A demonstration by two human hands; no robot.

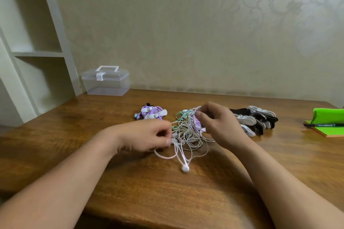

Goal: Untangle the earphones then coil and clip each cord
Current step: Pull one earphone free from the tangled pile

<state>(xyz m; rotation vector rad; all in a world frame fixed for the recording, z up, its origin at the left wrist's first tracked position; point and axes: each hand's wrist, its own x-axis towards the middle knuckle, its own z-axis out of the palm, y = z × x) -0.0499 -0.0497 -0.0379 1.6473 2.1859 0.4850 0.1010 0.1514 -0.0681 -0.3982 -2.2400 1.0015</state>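
Left grip: I see my left hand (149, 135) low over the worktop (167, 197) at the left edge of the tangle, fingers curled, pinching a white cord (176, 147); motion blur hides the exact fingertip contact.
Right grip: my right hand (217, 122) is raised over the right side of the tangle, thumb and fingers closed on a strand near its top.
Task thing: the tangle of earphones (189, 130), a mix of white, pale green and lilac cords, lies between my two hands near the middle of the worktop.
Loose end: a white earbud (185, 168) trails out of the tangle toward me and rests on the wood.
Finished set: a coiled purple earphone bundle (151, 112) with white clips on it lies just behind my left hand, apart from the tangle.
Clips: a heap of black and white clips (258, 119) sits right of my right hand.
Far left: a clear plastic box (106, 82), lid shut, stands by the wall beside white shelves (37, 54).
Far right: a black marker (323, 125) lies on a green notepad (327, 132), with a green pouch (328, 114) behind it.
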